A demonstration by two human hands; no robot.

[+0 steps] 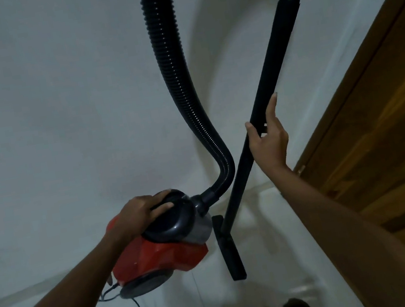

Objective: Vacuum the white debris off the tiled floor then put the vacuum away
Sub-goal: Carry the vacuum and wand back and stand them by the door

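Red plastic marks the canister vacuum (pixel 159 251) at lower centre, carried above the floor by its dark top, which is gripped by the left hand (pixel 142 214). The black wand (pixel 272 80) is touched by the right hand (pixel 269 142), fingers spread along it, the thumb round its near side. The putting-away step is judged to be in hand; a resting place is called for next. The wand's long axis runs from upper right down to the floor nozzle (pixel 229 250) at lower centre.
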